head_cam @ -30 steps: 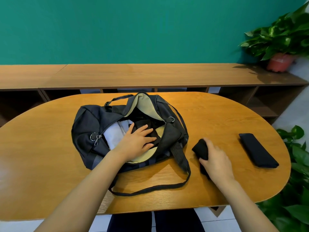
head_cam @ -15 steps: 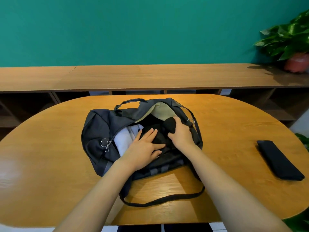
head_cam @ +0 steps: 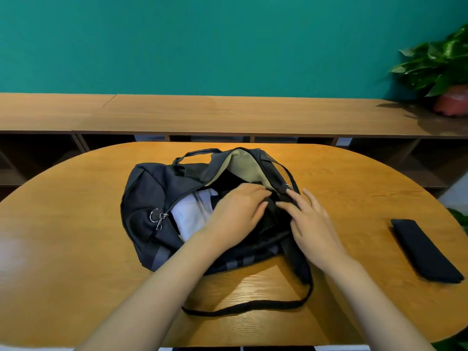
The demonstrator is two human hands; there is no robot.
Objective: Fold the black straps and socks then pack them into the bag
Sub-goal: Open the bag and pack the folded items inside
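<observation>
Covering bag (head_cam: 152, 188) mouth: left hand (head_cam: 235, 214), right hand (head_cam: 311, 224) | dark contents (head_cam: 233, 179) indistinct

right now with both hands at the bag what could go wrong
The folded black piece lies near the right edge of the table, apart from the bag; it could be left out or knocked off. The shoulder strap loops between both forearms; a withdrawing arm might snag it and drag the bag.
</observation>
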